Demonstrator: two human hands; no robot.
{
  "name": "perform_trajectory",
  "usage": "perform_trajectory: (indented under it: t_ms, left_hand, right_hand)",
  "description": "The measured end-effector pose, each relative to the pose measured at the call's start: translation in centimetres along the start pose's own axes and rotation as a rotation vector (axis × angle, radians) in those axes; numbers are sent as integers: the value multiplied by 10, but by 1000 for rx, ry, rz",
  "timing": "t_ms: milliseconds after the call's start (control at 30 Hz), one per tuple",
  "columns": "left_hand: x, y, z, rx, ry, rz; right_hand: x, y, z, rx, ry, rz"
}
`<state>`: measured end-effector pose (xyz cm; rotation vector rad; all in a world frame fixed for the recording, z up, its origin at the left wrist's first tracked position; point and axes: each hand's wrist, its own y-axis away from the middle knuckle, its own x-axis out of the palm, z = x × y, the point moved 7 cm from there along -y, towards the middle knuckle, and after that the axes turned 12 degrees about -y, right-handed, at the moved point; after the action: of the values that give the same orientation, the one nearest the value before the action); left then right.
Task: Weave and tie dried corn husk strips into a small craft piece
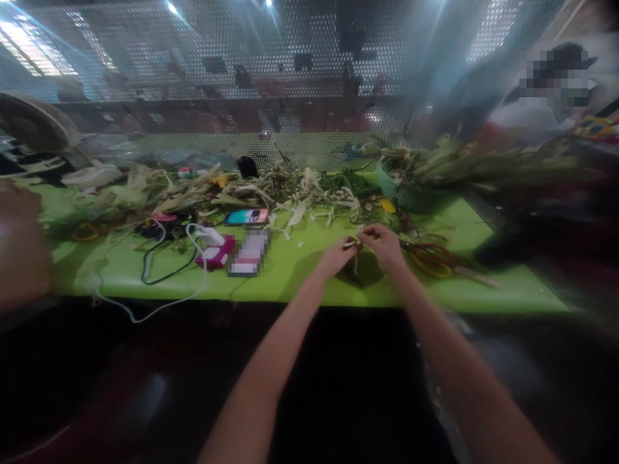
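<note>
My left hand and my right hand meet above the green tabletop. Between the fingertips is a pale strip of dried leaf, its loose end hanging down. Both hands are closed in a pinch on it; the finer detail is blurred. Just right of my right hand lie scissors with orange-yellow handles. Behind my hands spreads a heap of dried husk-like leaves and scraps.
To the left are a lit phone, a second pixelated phone and a magenta power adapter with trailing cables. A green basket of long leaves stands back right. A fan and another person's arm are far left.
</note>
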<state>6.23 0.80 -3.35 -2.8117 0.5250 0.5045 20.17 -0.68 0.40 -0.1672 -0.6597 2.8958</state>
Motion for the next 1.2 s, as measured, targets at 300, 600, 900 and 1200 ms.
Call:
perform_trajectory:
  t_ms: [300, 600, 900, 1200]
  left_hand:
    - [5, 7, -23, 119, -47, 84]
    - [5, 11, -28, 97, 60, 111]
    - [-18, 5, -14, -18, 50, -192]
    - [-15, 9, -18, -11, 72, -246]
  right_hand:
    - [-2, 0, -6, 12, -26, -32]
    - [3, 1, 1, 22, -13, 0]
    - [11, 15, 46, -326, 243, 53]
    - [28, 24, 57, -443, 349, 134]
